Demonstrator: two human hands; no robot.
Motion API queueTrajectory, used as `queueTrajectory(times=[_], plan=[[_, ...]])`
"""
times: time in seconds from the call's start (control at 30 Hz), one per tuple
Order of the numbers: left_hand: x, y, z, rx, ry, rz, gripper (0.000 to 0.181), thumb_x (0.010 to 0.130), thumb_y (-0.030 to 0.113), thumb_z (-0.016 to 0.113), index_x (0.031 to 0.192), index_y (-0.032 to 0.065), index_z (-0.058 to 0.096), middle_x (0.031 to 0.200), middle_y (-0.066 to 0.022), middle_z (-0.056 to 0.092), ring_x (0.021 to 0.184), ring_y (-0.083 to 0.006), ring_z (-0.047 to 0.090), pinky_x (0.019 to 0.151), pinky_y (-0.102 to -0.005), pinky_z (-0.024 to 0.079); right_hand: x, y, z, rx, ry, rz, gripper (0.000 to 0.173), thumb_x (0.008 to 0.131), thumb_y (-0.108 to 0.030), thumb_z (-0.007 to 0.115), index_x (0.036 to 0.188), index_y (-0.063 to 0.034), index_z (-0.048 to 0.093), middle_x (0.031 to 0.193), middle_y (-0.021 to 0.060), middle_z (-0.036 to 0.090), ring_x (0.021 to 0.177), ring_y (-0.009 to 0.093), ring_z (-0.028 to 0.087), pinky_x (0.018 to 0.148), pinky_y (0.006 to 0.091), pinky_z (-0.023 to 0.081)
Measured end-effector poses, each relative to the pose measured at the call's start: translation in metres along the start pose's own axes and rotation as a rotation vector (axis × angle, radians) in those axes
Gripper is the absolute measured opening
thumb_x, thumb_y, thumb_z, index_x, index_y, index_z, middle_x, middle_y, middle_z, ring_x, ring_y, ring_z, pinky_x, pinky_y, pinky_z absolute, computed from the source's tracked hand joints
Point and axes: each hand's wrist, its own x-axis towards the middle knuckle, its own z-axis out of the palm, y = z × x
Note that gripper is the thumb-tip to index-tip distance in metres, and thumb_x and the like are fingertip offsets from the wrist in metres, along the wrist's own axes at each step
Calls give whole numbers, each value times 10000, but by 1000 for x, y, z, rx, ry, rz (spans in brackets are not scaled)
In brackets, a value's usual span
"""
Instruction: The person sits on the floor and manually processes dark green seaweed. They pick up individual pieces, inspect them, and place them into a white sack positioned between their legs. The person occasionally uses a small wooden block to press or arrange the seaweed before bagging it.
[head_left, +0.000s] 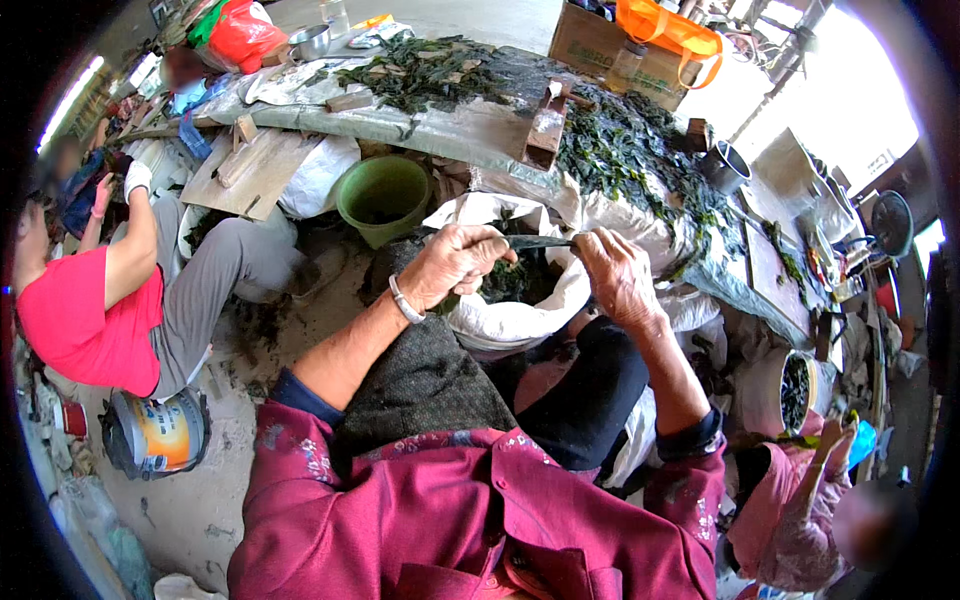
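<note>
A dark strip of seaweed (541, 241) is stretched level between my two hands. My left hand (457, 262), with a pale bracelet at the wrist, pinches one end. The other end is between the fingers of my right hand (616, 276). Below the strip, a white woven sack (517, 319) stands open between my legs, its rim folded outward. Dark green seaweed (517, 281) lies inside it, partly hidden by my left hand.
A plastic-covered table (465, 139) curves across the front, bearing heaps of seaweed (622, 150) and a rusty metal block (545, 127). Beyond my left hand stands a green bucket (384, 199). Co-workers sit at left (97, 307) and lower right (795, 510). A paint bucket (157, 431) stands at left.
</note>
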Motion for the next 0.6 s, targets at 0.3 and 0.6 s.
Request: queueTrajectory(times=[0.3, 0.6], plan=[[31, -43, 17, 253, 314, 232, 390, 787, -83, 579, 1153, 52, 591, 1085, -65, 641, 808, -78, 599, 639, -239, 498, 2, -27, 56, 351, -32, 216, 164, 820, -136, 629, 727, -51, 525, 579, 104, 507, 518, 275, 552, 479, 364, 431], [50, -85, -8, 694, 465, 311, 194, 818, 111, 650, 940, -40, 642, 829, -143, 664, 748, -196, 648, 652, -287, 505, -10, 2, 126, 1881, 106, 1045, 309, 949, -298, 480, 876, -19, 593, 637, -4, 492, 529, 86, 442, 491, 241, 387]])
